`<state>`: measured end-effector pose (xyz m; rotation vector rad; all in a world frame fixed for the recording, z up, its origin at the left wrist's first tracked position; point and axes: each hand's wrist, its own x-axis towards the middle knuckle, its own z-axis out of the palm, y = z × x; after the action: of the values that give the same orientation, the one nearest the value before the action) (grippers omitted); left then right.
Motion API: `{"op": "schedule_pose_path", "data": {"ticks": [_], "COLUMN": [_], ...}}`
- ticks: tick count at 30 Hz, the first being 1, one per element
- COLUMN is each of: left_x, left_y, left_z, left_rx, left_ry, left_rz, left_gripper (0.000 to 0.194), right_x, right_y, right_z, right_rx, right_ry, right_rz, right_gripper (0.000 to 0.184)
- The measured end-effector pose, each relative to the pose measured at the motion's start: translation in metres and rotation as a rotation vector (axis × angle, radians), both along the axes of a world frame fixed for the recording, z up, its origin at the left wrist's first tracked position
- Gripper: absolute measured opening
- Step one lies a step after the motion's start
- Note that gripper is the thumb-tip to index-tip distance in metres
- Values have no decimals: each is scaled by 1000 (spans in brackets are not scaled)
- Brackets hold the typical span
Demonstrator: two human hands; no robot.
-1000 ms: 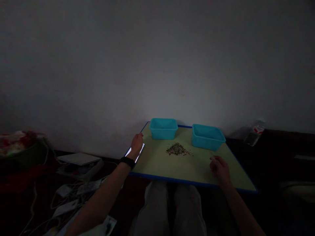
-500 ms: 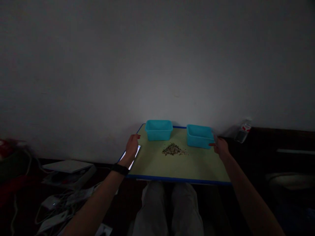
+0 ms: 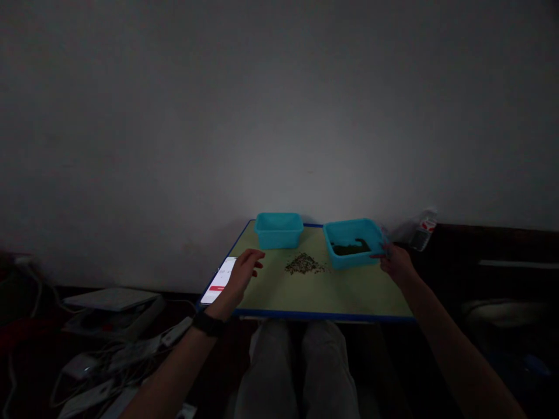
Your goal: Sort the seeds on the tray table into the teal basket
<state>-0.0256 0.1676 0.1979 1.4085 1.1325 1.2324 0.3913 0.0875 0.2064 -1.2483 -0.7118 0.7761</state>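
My right hand (image 3: 395,262) grips the right end of a light-blue plastic bin (image 3: 353,262). That bin is tipped toward me, and a dark greenish mass (image 3: 351,248) shows on its inside; I cannot make out its kind. My left hand (image 3: 246,269) hovers over the left part of the table with its fingers apart and holds nothing. Between the hands lies a loose pile of small mixed dark and pale grains or beans (image 3: 304,263). A second light-blue bin (image 3: 279,238) stands upright behind the pile, its contents hidden.
A lit phone (image 3: 220,282) lies at the left edge of the small blue-rimmed table (image 3: 323,299). The wall (image 3: 279,116) rises right behind it. A plastic bottle (image 3: 423,233) is beyond the right side. Cables and a white box (image 3: 116,299) lie low on the left.
The right bin has gone from level to tipped toward me, so its dark contents show. My left hand has moved right, off the phone, and its fingers have spread.
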Motion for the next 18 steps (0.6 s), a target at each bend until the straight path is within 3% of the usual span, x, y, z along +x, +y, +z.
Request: {"op": "schedule_pose_path", "data": {"ticks": [4, 6, 8, 10, 14, 18], "left_x": [24, 35, 43, 45, 36, 17], "left_y": [-46, -73, -100, -128, -176, -200], "left_z": [-4, -10, -18, -26, -38, -59], "left_rx": [-87, -241, -365, -434, -534, -616], "left_ry": [-53, -197, -282, -409, -561, -666], "left_rz": [-246, -367, -388, -434, -329, -224], "left_gripper": [32, 58, 94, 104, 105, 107], "right_x": [-21, -41, -65, -90, -125, -122], "right_y": [-50, -77, -103, -128, -169, -188], "right_z": [6, 8, 7, 2, -17, -29], "right_rx": [43, 26, 2, -61, -193, -234], "right_ry": [3, 23, 42, 72, 80, -188], "right_rz": [89, 117, 166, 212, 298, 298], "right_gripper": [36, 37, 38, 43, 61, 67]}}
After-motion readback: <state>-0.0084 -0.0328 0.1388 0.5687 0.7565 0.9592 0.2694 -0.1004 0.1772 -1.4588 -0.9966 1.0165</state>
